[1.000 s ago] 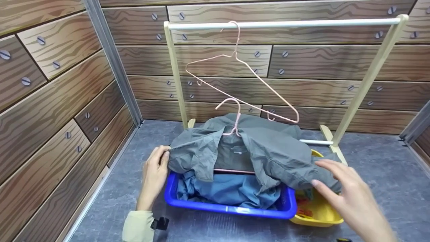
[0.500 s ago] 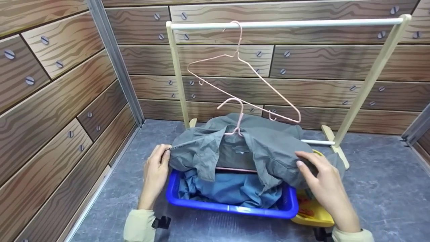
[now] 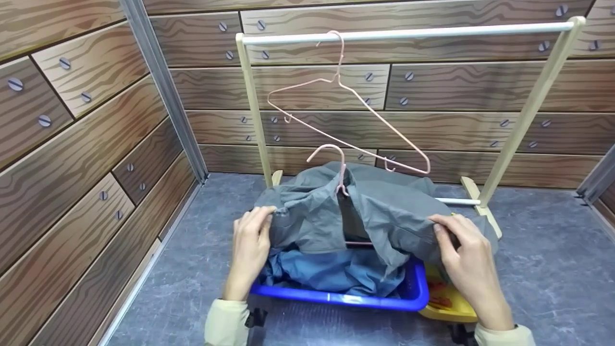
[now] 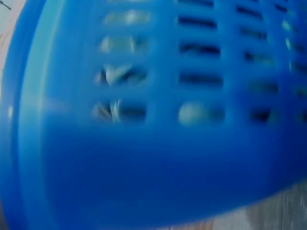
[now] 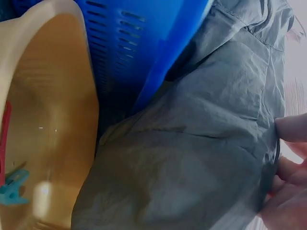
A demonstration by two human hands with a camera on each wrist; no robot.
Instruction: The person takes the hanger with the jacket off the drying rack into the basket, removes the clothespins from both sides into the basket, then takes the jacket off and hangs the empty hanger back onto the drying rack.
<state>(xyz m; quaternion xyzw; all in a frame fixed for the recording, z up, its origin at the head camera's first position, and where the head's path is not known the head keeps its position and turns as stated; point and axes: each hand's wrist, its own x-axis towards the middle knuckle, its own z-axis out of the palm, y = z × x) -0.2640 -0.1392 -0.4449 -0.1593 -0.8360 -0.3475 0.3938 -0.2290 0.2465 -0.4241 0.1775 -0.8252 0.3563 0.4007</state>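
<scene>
Grey shirt (image 3: 396,209), pink hanger (image 3: 343,168), wood-grain wall (image 3: 480,86)

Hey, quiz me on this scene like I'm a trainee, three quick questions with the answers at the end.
1. True or false: the left hand and the right hand both hold the shirt.
2. In the right wrist view, which container does the teal clip lie in?
3. What hangs from the rail?
A. the shirt
B. a bare hanger
C. a towel

Key:
1. True: each pinches the cloth, one on either side.
2. The yellow tub, beside the blue basket.
3. B
</scene>
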